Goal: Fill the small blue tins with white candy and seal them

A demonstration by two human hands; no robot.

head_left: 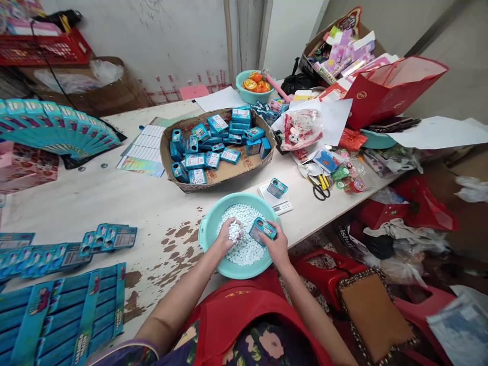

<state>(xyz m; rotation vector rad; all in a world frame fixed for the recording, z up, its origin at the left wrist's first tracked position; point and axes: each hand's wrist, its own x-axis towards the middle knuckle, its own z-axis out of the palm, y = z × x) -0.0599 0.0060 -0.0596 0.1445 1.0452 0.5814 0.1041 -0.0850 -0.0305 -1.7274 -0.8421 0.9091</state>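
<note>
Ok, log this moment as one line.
left hand: cups white pellets | right hand: holds teal box over mint basin | digital scale: second teal box on top | cardboard tray: more teal boxes

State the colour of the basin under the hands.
The basin is pale turquoise, clearest in the head view.

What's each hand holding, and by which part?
Right hand: small teal rectangular box, by its right end. Left hand: small white pellets, loose handful, cupped.

We have passing room over tabletop (114, 198) left of basin (209, 218). Carton (217, 179) blocks us beyond; scale (282, 207) bearing small box (277, 188) obstructs right, scissors (321, 190) farther right.
</note>
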